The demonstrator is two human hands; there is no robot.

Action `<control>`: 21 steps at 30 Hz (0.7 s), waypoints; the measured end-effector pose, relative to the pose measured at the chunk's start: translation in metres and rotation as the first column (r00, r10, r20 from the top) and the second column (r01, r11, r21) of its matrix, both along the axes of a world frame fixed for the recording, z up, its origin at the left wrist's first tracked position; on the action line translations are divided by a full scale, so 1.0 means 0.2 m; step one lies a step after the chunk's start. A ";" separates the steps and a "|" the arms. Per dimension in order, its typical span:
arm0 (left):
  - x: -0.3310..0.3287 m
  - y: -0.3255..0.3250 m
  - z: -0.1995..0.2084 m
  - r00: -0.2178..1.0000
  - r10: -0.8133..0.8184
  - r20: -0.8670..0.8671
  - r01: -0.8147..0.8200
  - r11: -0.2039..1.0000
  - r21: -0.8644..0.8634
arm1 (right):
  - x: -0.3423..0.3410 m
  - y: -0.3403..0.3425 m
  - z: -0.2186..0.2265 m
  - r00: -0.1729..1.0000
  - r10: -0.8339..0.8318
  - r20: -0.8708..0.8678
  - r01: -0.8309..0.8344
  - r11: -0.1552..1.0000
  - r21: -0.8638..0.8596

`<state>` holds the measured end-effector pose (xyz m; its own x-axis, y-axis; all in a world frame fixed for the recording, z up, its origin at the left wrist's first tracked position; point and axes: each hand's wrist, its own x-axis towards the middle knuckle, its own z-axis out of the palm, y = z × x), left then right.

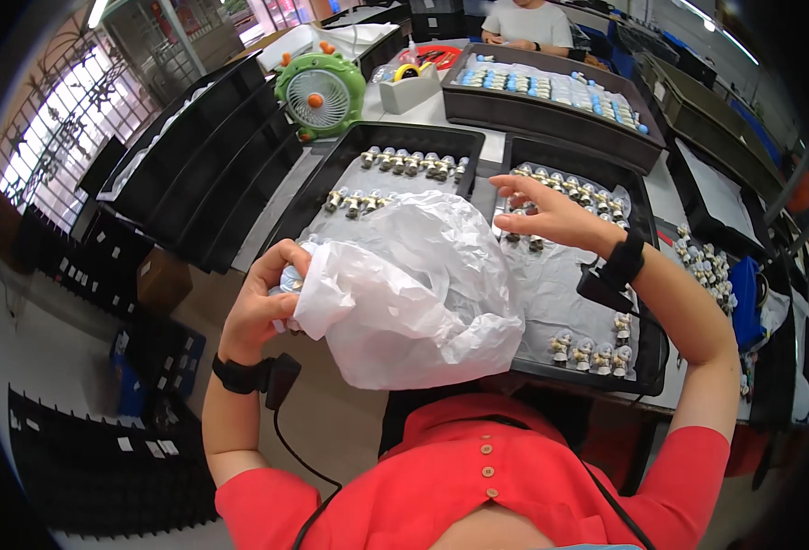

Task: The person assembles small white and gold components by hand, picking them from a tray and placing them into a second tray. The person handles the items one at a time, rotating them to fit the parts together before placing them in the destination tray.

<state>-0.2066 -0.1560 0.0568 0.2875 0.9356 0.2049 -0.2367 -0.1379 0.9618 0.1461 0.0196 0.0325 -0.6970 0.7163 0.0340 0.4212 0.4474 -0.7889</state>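
My left hand [267, 291] is closed at the near left corner of the left tray. Its fingers grip the edge of a crumpled white sheet of thin paper [404, 302], along with small light-blue and white pieces [290, 280] that look like figurines, partly hidden. The sheet bulges up in front of me and covers the near part of the left black tray [464, 137]. Over the right black tray [650, 266] hovers my right hand [551, 215], fingers apart and holding nothing. Small figurines with dark bases [414, 163] stand in rows on white paper in both trays.
Beyond the trays are a green fan [320, 94], a tape dispenser [409, 87] and a large bin [551, 128] of blue-and-white figurines. Stacked black trays [207, 165] rise at the left. Loose figurines [705, 268] lie by a blue container [744, 302] at right. Another person [528, 27] sits opposite.
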 end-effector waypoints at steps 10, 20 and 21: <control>-0.23 -0.21 -0.09 0.985 0.171 0.005 -0.171 0.984 0.053 | -0.43 -0.11 0.18 0.836 0.543 0.083 -0.454 0.767 -0.453; -0.56 -0.65 -0.31 0.818 0.557 0.147 -0.540 0.830 -0.140 | -0.48 0.36 0.15 0.989 0.145 -0.016 -0.144 0.988 0.047; -0.57 -0.66 -0.31 0.816 0.564 0.126 -0.553 0.826 -0.108 | -0.50 0.38 0.12 0.988 0.157 0.005 -0.157 0.983 0.091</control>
<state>-0.3205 -0.2880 -0.0044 -0.3170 0.9385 0.1368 -0.2758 -0.2293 0.9335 0.0465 0.0963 0.0560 -0.8003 0.5920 0.0953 0.3388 0.5774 -0.7428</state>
